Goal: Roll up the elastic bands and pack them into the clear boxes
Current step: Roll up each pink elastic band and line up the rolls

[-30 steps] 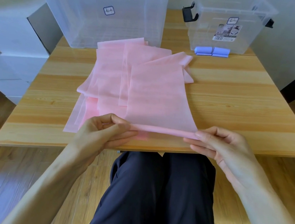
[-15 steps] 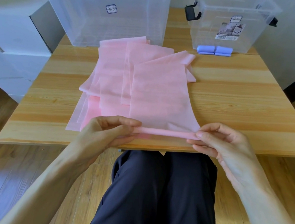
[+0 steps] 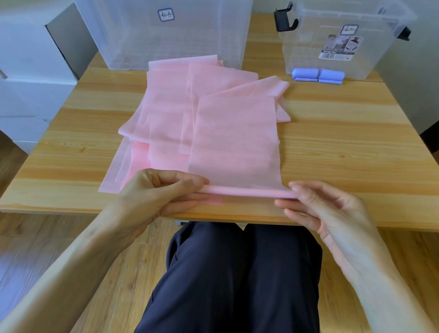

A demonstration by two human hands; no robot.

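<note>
The left hand (image 3: 160,195) pinches the near end of the top pink band (image 3: 236,141), thumb over the rolled edge and fingers curled under it. Over the last second that edge has tightened from a loose fold into a thin, even roll (image 3: 245,192) lying just inside the table (image 3: 350,159) front edge, so the first turn is set and the rolling is only at its start; nearly the whole band still lies flat toward the back. The right hand (image 3: 325,208) pinches the other end of the roll between thumb and fingertips, its remaining fingers spread loosely.

Under and to the left of this band lies the pile of pink bands (image 3: 164,110), flat and not yet rolled.

At the back left stands the big clear box (image 3: 153,16); I can see nothing inside it through its wall. At the back right stands the small clear box (image 3: 345,38), which also looks empty. Two blue rolled bands (image 3: 317,75) lie on the table touching its front wall, outside it, so nothing appears packed so far.
</note>
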